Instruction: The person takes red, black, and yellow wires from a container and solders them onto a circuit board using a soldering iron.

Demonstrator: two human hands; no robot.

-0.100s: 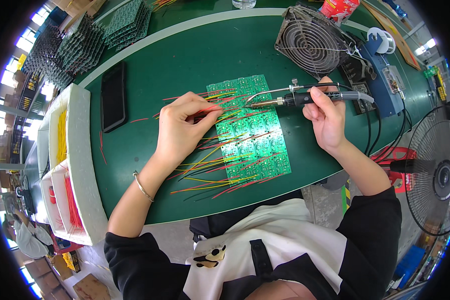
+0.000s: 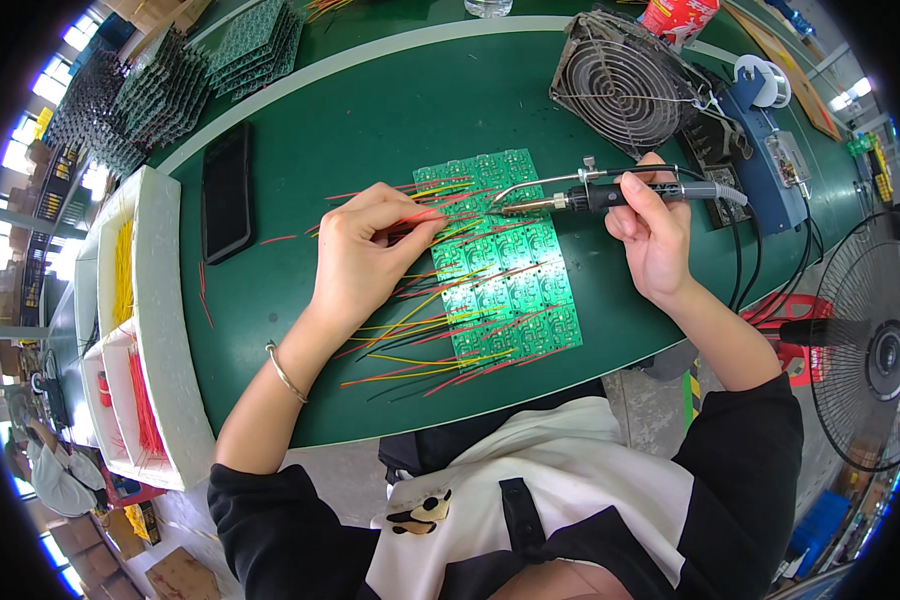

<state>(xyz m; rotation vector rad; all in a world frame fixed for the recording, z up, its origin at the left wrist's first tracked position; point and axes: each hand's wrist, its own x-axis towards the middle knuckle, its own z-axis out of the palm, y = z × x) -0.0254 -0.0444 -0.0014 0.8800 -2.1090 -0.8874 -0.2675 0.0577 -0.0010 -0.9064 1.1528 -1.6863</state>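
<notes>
A green circuit board panel (image 2: 530, 290) lies on the table, with several red, yellow and black wires (image 2: 400, 333) sticking out over its left side. My left hand (image 2: 365, 250) is closed in a pinch at the panel's upper left, a red wire (image 2: 427, 217) between thumb and fingertips. From the right, my right hand (image 2: 653, 225) grips a soldering iron (image 2: 595, 197) with a thin metal feed tube (image 2: 530, 184) clamped along it. The iron's tip meets the panel close to the end of the pinched wire; the exact contact is too small to make out.
A black phone (image 2: 227, 195) and a white foam box (image 2: 165, 330) of yellow and red wires are at left. Stacked boards (image 2: 255, 50) stand far left. A square metal fan (image 2: 625, 85), a solder spool (image 2: 762, 82) and a blue solder feeder (image 2: 770, 150) sit far right, cables trailing down.
</notes>
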